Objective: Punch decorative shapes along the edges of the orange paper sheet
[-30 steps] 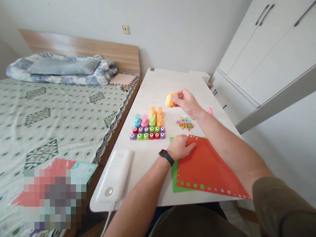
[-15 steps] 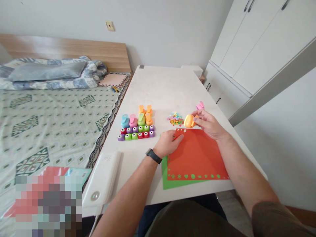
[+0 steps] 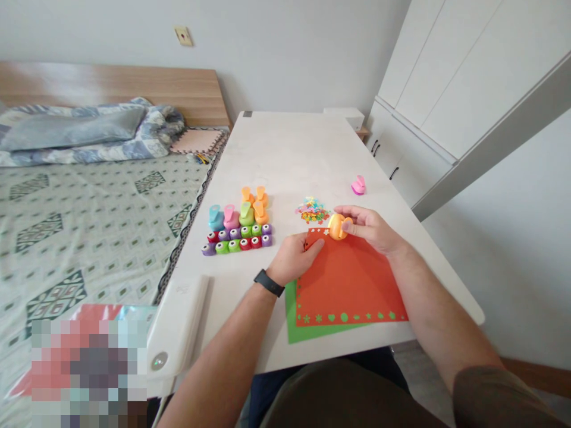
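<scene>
1. Your right hand [image 3: 372, 229] clamps thumb and fingers on the orange punch [image 3: 338, 227] at the red sheet's [image 3: 352, 285] far edge. It looks light, stiff, smooth; grip its sides.
2. Your left hand [image 3: 289, 258] lays its thumb on the far-left corner; whether fingers close beneath, I cannot tell. Paper likely creases easily.
3. Left: six lever punches [image 3: 229, 218], twelve small punches [image 3: 234, 245]. Far right: one pink punch [image 3: 358, 185]. Beneath red: one green sheet [image 3: 292, 315].

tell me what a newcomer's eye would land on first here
Probably the big red-orange sheet with cut-out shapes along its edges, lying over a green sheet at the table's near side. Next, the orange craft punch in the right hand at the sheet's far edge, then the rows of colorful punches left of the confetti pile.
</scene>
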